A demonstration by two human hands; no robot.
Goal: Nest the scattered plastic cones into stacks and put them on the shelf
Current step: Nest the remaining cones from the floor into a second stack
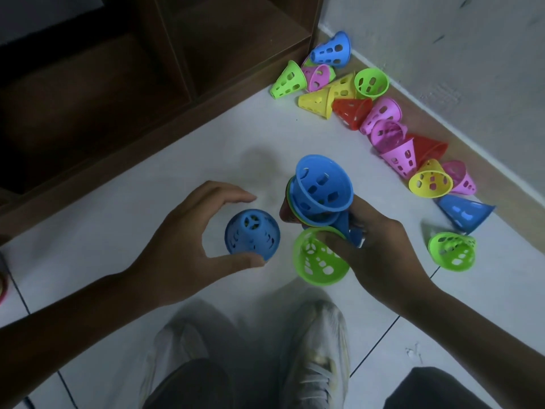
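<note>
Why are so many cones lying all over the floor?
They are not tidied yet. Loose cones lie tipped every way along the wall. The right hand holds a nested stack plus a green cone; the left hand curls around a blue cone.

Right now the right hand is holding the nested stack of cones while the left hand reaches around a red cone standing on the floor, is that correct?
Not quite: the head view shows the cone inside the left hand's curved fingers is blue, not red. The rest holds: the right hand holds the nested stack, and the blue cone stands on the floor.
</note>
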